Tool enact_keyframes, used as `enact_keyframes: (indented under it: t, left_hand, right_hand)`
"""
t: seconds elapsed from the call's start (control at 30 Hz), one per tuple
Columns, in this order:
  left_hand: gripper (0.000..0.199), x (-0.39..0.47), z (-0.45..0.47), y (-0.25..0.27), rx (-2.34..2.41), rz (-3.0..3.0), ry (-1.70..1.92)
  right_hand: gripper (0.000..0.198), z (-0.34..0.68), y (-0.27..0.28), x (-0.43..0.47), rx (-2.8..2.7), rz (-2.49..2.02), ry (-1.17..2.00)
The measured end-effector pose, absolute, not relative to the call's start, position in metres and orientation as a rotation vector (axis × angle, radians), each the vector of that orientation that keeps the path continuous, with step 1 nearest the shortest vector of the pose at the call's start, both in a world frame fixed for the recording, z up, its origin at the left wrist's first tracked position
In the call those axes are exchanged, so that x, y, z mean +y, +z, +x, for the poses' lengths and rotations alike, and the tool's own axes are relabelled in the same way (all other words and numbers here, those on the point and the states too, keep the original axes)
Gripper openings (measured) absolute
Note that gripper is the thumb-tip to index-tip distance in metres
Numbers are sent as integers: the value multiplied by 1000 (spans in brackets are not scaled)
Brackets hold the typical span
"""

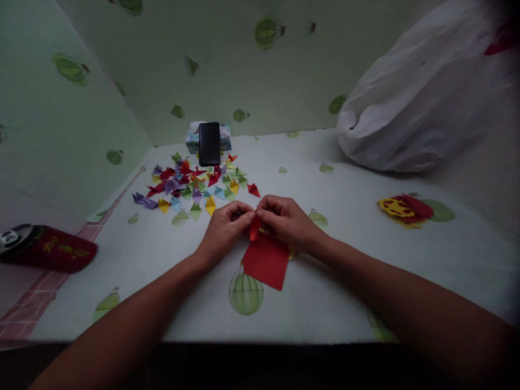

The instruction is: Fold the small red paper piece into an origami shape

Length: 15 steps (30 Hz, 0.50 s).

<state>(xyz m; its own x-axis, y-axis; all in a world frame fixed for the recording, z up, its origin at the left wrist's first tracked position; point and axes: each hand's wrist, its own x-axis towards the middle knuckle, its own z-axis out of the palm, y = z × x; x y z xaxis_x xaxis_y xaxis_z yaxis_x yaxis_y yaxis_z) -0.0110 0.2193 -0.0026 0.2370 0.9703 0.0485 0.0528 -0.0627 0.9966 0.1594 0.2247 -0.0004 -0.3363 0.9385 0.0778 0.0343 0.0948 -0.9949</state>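
Observation:
Between my two hands is a small folded piece of red paper (254, 229), its upper part hidden by my fingers. My left hand (228, 223) pinches it from the left with thumb and forefinger. From the right, my right hand (281, 218) pinches the same piece, fingertips almost meeting those of the left. Just below them a flat red paper square (266, 261) lies on the table, partly under my right hand. Beyond my hands, to the left, spreads a pile of folded paper cranes (190, 184) in red, yellow, green, blue and purple.
A black phone (209, 144) leans on a tissue box (193, 140) behind the cranes. A red can (51, 249) is at the left edge. To the right lie red and yellow cut-out pieces (404, 210), with a big white plastic bag (406, 108) behind. Walls border the table (309, 303).

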Motion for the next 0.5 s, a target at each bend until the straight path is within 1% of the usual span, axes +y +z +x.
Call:
enact_keyframes:
  t: [0.37,0.5]
  left_hand:
    - [16,219,-11,-2,1061,1324,989]
    - [14,218,-11,-2,1056,1335,954]
  right_hand:
    - [17,161,-1,225,-1528,-979,1428]
    - [17,163,1,226,-1567,-968,1367]
